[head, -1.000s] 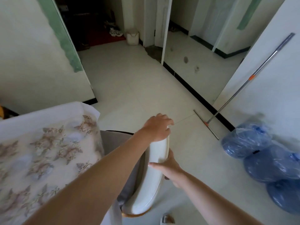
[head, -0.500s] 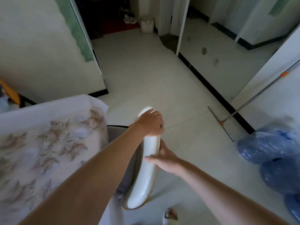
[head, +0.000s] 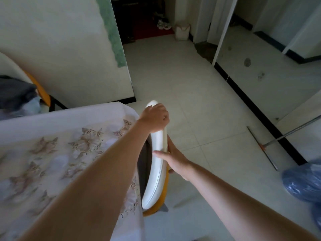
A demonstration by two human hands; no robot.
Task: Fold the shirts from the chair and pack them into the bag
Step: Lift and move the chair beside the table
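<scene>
Two chairs point(head: 157, 171), two hands point(head: 154, 119), one table point(head: 52, 119), one squeegee point(head: 268, 156).

Floor point(head: 191, 94): pale square tiles, daylit, with a dark stain point(head: 205, 49) by the white door post. Left wall point(head: 60, 40): off-white, with a rough green strip point(head: 114, 37) down its outer edge. Black skirting point(head: 243, 95) runs along the right side. Far doorway point(head: 135, 14): dark, with a red mat point(head: 152, 33) and a small white bin point(head: 181, 32) beside it. Surface point(head: 52, 145) under a floral cloth, lower left. Long-handled squeegee point(head: 262, 146) leans on the right wall.

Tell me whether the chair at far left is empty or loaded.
Loaded: dark grey clothing is piled on the orange-edged chair beyond the table.
</scene>
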